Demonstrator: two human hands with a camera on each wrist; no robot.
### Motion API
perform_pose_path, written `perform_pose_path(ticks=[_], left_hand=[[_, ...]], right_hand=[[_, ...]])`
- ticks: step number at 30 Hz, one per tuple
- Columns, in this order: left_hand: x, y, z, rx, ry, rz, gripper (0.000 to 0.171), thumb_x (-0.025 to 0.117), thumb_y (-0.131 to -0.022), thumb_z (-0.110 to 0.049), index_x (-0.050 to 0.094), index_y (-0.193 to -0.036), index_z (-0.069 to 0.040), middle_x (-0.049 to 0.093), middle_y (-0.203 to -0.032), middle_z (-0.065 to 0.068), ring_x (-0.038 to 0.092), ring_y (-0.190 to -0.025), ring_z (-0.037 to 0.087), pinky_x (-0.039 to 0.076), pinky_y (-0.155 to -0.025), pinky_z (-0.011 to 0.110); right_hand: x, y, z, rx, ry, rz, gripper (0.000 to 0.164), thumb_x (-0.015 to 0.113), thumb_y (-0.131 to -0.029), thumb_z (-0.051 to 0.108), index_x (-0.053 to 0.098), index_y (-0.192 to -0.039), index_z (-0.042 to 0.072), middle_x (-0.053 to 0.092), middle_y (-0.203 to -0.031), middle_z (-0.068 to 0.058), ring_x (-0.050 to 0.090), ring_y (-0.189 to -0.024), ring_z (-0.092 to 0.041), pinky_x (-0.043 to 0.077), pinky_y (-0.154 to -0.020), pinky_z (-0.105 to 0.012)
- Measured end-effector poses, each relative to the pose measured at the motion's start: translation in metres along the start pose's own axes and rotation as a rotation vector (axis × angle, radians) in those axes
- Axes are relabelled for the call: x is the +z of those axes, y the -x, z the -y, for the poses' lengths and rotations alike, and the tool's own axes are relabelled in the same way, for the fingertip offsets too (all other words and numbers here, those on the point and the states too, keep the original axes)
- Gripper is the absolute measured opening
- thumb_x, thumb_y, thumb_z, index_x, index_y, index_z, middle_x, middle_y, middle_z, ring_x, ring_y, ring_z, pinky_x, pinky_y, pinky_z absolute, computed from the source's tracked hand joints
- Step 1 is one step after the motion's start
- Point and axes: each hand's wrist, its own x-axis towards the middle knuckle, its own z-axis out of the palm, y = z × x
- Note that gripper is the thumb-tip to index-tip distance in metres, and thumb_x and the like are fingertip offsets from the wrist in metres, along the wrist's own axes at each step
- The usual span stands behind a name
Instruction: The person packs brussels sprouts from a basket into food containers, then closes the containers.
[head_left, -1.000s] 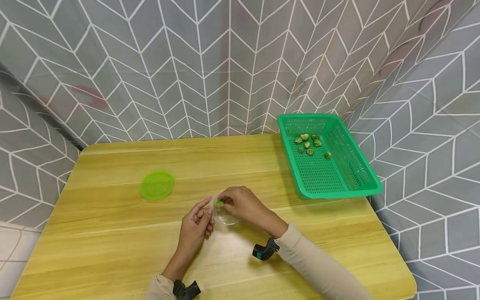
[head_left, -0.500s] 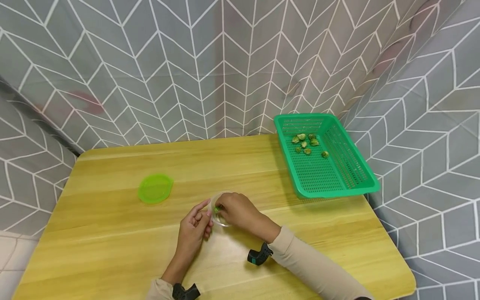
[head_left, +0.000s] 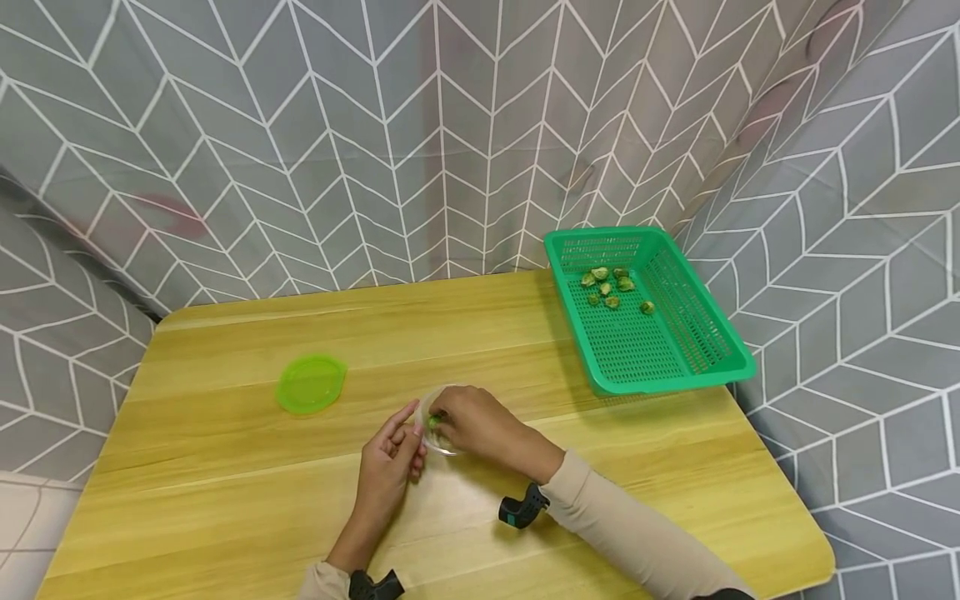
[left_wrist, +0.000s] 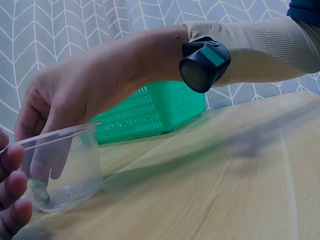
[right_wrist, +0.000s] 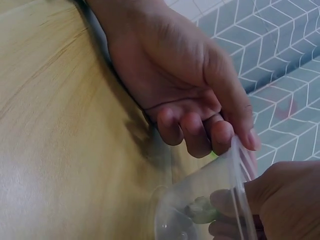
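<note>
Left hand [head_left: 386, 468]: held cup [left_wrist: 75, 172] by rim, fingers half-curled.
Right hand [head_left: 482, 423]: pinched sprout [right_wrist: 201, 210] inside cup.
Lid [head_left: 311, 383]: lay left of cup.
Basket [head_left: 633, 350]: stood right of cup.

On the table [head_left: 225, 500], the container [left_wrist: 82, 165] stands just below the frame's centre, left fingers [right_wrist: 192, 135] at its left edge, right fingers [left_wrist: 42, 155] inside with a sprout [right_wrist: 201, 210]; the lid [head_left: 311, 383] lies left of centre; the basket [head_left: 630, 342] sits upper right, more sprouts [head_left: 625, 284] within; the curtain [head_left: 337, 167] hangs behind.
</note>
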Motion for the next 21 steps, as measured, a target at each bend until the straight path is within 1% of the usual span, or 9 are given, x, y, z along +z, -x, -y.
perform_pose_path(ticks=[3,6,9,11,14,16,21], left_hand=[[0.000,0.000,0.000,-0.001,-0.006,-0.004,0.043,0.064,-0.101,-0.017,0.056,-0.143,-0.007,0.062,-0.076,0.006,0.055,-0.057,0.009,0.048,-0.046,0.020],[0.000,0.000,0.000,-0.007,-0.013,-0.005,0.043,0.063,-0.101,-0.018,0.056,-0.143,-0.008,0.062,-0.077,0.008,0.055,-0.057,0.009,0.049,-0.046,0.020],[0.000,0.001,0.000,-0.013,-0.020,-0.005,0.044,0.064,-0.101,-0.019,0.055,-0.143,-0.008,0.062,-0.077,0.009,0.055,-0.058,0.010,0.049,-0.047,0.021],[0.000,0.002,-0.001,-0.014,-0.025,-0.004,0.044,0.064,-0.101,-0.019,0.056,-0.143,-0.008,0.062,-0.078,0.009,0.055,-0.058,0.010,0.049,-0.047,0.021],[-0.001,0.001,-0.001,-0.015,-0.019,-0.010,0.044,0.065,-0.101,-0.019,0.056,-0.143,-0.009,0.061,-0.077,0.010,0.055,-0.058,0.010,0.048,-0.047,0.020],[0.000,0.001,-0.001,-0.013,-0.012,-0.010,0.044,0.065,-0.101,-0.019,0.056,-0.143,-0.008,0.061,-0.077,0.011,0.055,-0.058,0.010,0.048,-0.047,0.020],[0.000,0.000,-0.001,-0.012,0.001,-0.005,0.044,0.065,-0.101,-0.017,0.055,-0.143,-0.007,0.061,-0.078,0.015,0.054,-0.057,0.009,0.048,-0.047,0.019]], right_hand=[[-0.003,0.002,-0.001,-0.004,-0.021,-0.015,0.021,0.075,-0.092,0.013,0.074,-0.112,0.007,0.073,-0.109,-0.003,0.068,-0.102,-0.015,0.055,-0.090,-0.027],[-0.007,0.004,-0.004,0.000,-0.057,-0.027,0.022,0.075,-0.093,0.014,0.074,-0.113,0.007,0.073,-0.110,-0.002,0.069,-0.100,-0.015,0.056,-0.088,-0.026],[-0.013,0.005,-0.009,0.008,-0.140,-0.053,0.020,0.075,-0.093,0.014,0.074,-0.113,0.007,0.074,-0.108,-0.003,0.070,-0.097,-0.014,0.057,-0.085,-0.025],[-0.019,0.006,-0.014,0.016,-0.221,-0.074,0.019,0.074,-0.094,0.013,0.075,-0.112,0.006,0.074,-0.107,-0.004,0.070,-0.096,-0.015,0.058,-0.085,-0.026],[-0.032,0.008,-0.023,0.048,-0.336,-0.110,0.019,0.074,-0.094,0.013,0.075,-0.111,0.006,0.074,-0.108,-0.005,0.070,-0.096,-0.016,0.058,-0.088,-0.031],[-0.042,0.011,-0.031,0.071,-0.390,-0.145,0.018,0.074,-0.094,0.011,0.075,-0.111,0.007,0.074,-0.108,-0.004,0.070,-0.096,-0.015,0.058,-0.089,-0.034],[-0.071,0.020,-0.056,0.153,-0.484,-0.250,0.016,0.074,-0.093,0.010,0.076,-0.109,0.011,0.075,-0.105,-0.006,0.072,-0.093,-0.018,0.060,-0.083,-0.033]])
